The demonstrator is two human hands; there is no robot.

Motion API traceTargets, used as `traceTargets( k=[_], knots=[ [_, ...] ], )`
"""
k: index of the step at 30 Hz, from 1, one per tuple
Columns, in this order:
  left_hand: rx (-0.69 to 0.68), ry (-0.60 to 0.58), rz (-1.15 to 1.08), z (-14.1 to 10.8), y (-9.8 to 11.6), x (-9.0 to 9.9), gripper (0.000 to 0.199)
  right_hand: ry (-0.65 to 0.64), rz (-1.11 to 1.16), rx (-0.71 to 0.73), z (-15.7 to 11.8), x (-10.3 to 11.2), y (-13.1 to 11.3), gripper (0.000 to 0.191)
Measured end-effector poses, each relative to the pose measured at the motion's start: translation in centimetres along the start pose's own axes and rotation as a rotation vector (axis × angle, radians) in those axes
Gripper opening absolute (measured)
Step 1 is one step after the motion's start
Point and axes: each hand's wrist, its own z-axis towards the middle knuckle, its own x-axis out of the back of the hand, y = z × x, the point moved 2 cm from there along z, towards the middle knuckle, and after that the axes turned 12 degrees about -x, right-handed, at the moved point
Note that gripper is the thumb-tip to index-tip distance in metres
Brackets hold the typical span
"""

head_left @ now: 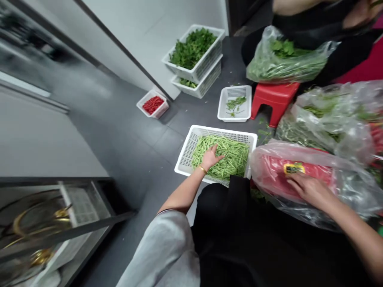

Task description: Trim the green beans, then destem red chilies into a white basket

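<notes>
left hand (211, 156) — beans (231, 155), right hand (309, 189) — plastic bag (278, 175)

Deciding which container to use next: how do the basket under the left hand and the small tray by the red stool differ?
The white basket is clearly larger than the white tray. The basket is filled with cut green pieces, while the tray holds only a few green stems. The left hand rests on the basket's contents; no hand touches the tray. Both are white slotted plastic.

Left grip (211, 156) on cut green beans (231, 157); right grip (309, 189) on plastic bag (266, 167).
</notes>
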Motion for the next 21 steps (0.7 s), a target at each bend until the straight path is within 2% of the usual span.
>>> traceTargets(
  k=[4, 6, 7, 10, 13, 15, 16, 18, 21],
  knots=[
    [0.223, -0.218, 0.181, 1.0, -7.2, -4.7, 0.116, -0.032, 0.046, 0.002, -1.8, -0.8, 1.8, 0.031],
    [0.263, -0.242, 0.206, 2.0, -9.0, -6.8, 0.118, -0.048, 0.068, 0.024, -2.7, -1.4, 2.7, 0.032],
    [0.245, -0.238, 0.218, 2.5, -9.2, -7.9, 0.116, -0.056, 0.078, 0.036, -2.9, -1.7, 3.0, 0.034],
    [0.037, -0.265, 0.239, 3.2, -7.1, -11.9, 0.099, -0.080, 0.108, 0.097, -2.1, -2.6, 3.2, 0.046],
    [-0.257, -0.434, 0.197, 2.2, -3.1, -16.7, 0.068, -0.139, 0.082, 0.165, 0.3, -3.4, 2.3, 0.043],
    [-0.386, -0.534, 0.169, 1.5, -1.4, -18.7, 0.057, -0.185, 0.035, 0.176, 1.7, -3.7, 1.6, 0.037],
    [-0.418, -0.548, 0.158, 1.3, -1.0, -18.8, 0.056, -0.195, 0.013, 0.173, 2.1, -3.7, 1.3, 0.034],
    [-0.420, -0.504, 0.136, 1.2, -1.7, -17.6, 0.056, -0.206, -0.024, 0.151, 2.2, -3.2, 1.0, 0.033],
    [-0.353, -0.319, 0.089, 1.1, -5.3, -13.2, 0.059, -0.244, -0.043, 0.065, 1.1, -1.5, 0.8, 0.034]
  ],
)
